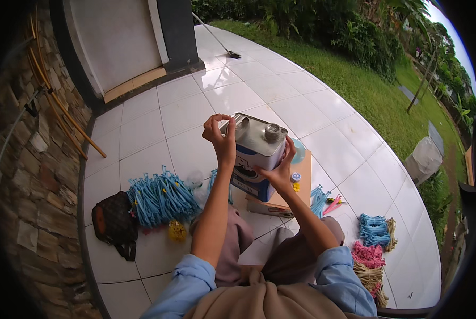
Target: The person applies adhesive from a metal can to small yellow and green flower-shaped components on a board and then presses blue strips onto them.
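Note:
I hold up a rectangular metal can [256,154] with a silver top, a round capped spout and a blue and white side. My left hand [221,138] grips its left top corner with the fingers pinched over the edge. My right hand [279,170] holds its right side and lower corner. The can hangs above a flat piece of cardboard [301,186] lying on the white tiled floor [195,106]. A small round blue and white cap [296,177] rests on the cardboard just right of my right hand.
A pile of light blue tied bundles [158,198] lies to my left beside a dark brown bag [113,220]. Blue, pink and straw-coloured bundles [373,250] lie to my right. Bamboo sticks [62,114] lean on a stone wall; grass borders the tiles.

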Demonstrator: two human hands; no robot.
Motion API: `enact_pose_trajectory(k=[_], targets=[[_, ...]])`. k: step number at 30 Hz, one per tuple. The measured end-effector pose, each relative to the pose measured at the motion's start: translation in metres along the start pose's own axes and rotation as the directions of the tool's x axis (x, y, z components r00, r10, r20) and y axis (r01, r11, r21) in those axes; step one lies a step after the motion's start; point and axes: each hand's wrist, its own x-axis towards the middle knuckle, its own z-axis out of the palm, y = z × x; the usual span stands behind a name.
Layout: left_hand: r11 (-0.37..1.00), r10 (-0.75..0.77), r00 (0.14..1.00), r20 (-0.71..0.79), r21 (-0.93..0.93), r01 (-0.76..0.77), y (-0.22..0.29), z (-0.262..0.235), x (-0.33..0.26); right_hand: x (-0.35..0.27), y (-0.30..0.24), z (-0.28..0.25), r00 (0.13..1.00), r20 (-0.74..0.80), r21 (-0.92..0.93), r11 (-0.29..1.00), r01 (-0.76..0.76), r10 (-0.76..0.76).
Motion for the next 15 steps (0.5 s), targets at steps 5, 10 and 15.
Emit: enact_pose_trajectory(k=[5,10,15], targets=[[0.870,-0.456,0.857,-0.241,-0.325,0.371,-0.023,-0.011,0.005,0.015,-0.016,0.006,0.999,-0.022,-0.085,0.996,0.022,-0.024],[0.421,-0.907,0.404,-0.120,-0.232,0.877,-0.068,-0.023,-0.012,0.041,-0.053,0.006,0.979,-0.188,0.188,0.981,-0.047,0.083],[-0.088,-0.505,0.524,0.685,-0.646,0.758,-0.060,-0.021,-0.023,0.067,-0.061,0.001,0.938,-0.292,0.388,0.920,-0.063,0.187]])
